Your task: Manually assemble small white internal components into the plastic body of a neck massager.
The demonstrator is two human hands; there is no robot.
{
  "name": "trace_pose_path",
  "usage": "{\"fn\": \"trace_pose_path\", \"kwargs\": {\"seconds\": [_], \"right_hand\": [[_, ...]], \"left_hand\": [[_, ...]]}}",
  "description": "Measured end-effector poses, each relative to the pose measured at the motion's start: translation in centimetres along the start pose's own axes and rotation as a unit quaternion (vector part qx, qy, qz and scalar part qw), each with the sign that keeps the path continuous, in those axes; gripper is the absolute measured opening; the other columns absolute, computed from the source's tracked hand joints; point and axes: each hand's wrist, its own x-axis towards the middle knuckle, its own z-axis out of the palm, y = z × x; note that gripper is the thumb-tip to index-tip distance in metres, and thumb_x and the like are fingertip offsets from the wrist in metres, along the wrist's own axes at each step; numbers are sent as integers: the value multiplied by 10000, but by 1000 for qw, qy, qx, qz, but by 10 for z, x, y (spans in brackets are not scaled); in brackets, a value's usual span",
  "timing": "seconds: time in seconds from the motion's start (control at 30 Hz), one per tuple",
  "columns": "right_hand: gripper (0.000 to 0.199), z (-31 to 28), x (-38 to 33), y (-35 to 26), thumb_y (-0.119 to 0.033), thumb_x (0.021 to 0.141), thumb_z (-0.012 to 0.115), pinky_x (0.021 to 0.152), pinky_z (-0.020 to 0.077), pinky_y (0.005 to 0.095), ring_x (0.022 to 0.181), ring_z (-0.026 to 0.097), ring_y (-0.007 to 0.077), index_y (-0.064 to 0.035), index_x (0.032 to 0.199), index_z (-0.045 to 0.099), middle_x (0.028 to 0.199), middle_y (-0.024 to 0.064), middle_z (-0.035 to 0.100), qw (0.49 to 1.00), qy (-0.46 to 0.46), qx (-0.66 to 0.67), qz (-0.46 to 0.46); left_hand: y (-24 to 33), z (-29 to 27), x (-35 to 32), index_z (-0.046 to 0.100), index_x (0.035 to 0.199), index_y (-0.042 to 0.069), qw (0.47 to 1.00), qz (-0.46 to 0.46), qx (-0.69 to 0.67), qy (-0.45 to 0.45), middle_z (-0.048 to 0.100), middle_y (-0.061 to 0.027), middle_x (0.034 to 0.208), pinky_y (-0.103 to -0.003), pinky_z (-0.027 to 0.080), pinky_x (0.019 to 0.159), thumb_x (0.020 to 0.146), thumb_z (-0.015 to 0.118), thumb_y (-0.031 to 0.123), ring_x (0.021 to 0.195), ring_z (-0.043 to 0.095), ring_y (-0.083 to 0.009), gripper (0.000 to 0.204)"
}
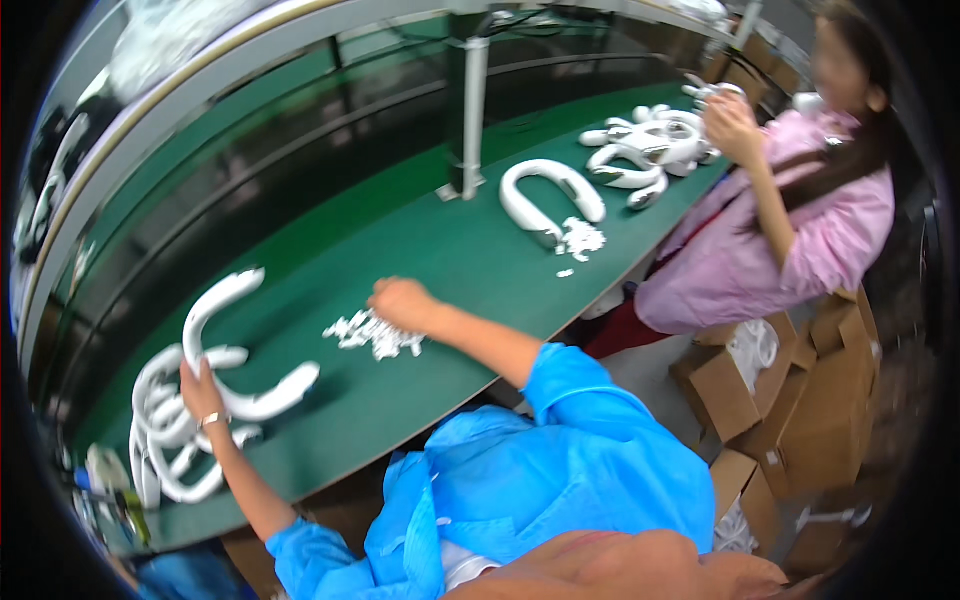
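My left hand (203, 392) is closed round the bend of a white U-shaped neckband device (275, 400), lifted at the left of the table with its two arms spread toward the right. Right beside that hand lies a pile of similar white neckbands (145, 440), some overlapping. My right hand (402, 303) is at the far edge of a heap of small white pieces (382, 341), fingers bent together. Whatever its fingertips hold is too small or hidden to make out.
The green table (430, 250) runs under a rail and post (473, 120). Farther right are another neckband (515, 195), a second heap of small pieces (580, 238) and piled neckbands (655, 140). A co-worker in pink (760, 240) stands there. Cardboard boxes (820, 420) fill the floor.
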Motion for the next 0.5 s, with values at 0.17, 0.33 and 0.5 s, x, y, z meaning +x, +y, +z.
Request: {"fn": "trace_pose_path", "kwargs": {"seconds": [0.17,0.33,0.5], "right_hand": [[70,1,-6,3,-91,696,584,668,502,378,796,584,281,-53,732,631,784,125,574,1000,25,-1,-3],[63,2,-11,18,-65,691,598,681,498,400,804,584,305,-49,738,638,787,141,582,996,68,56,4],[67,-2,-12,31,-100,781,577,705,480,438,800,603,318,-56,761,624,791,128,608,972,94,210,52]], "left_hand": [[107,34,-17,494,1020,55,852,-177,-467,-156,552,-60,696,-262,484,472,919,528,199,532,581,-143,179],[190,81,-43,472,991,25,734,-202,-607,-228,575,-99,726,-290,496,477,939,494,192,528,582,-183,177],[196,112,-63,468,983,36,665,-217,-667,-257,569,-113,759,-304,482,501,952,465,234,555,568,-196,200]]}}
